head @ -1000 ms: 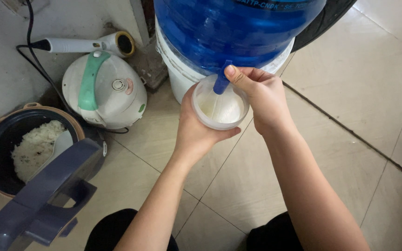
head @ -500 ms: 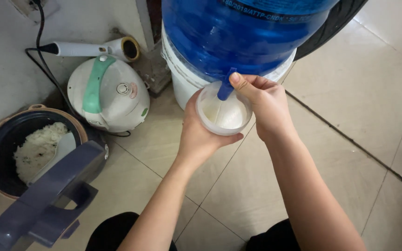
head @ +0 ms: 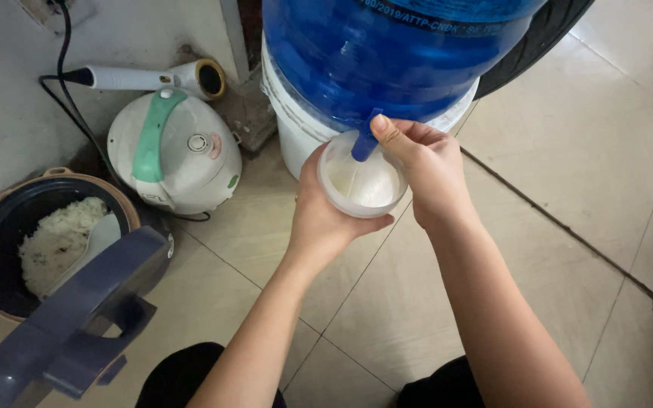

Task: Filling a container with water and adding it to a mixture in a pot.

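Two hands work at the blue water jug (head: 387,60), which sits on a white bucket (head: 296,136) on the tiled floor (head: 568,196). The left hand (head: 326,219) is clamped around a clear cup (head: 363,185) held under the blue tap (head: 363,140); the right hand (head: 428,170) closes on that tap, thumb pressing. Filling looks underway; next, release the tap before the cup brims, holding it level.

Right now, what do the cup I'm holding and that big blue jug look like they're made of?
The cup in the left hand looks like thin frosted plastic: milky and translucent. The blue jug looks like hard, glossy, see-through plastic, with light shining through it. The right hand is at its blue tap, likely plastic too.
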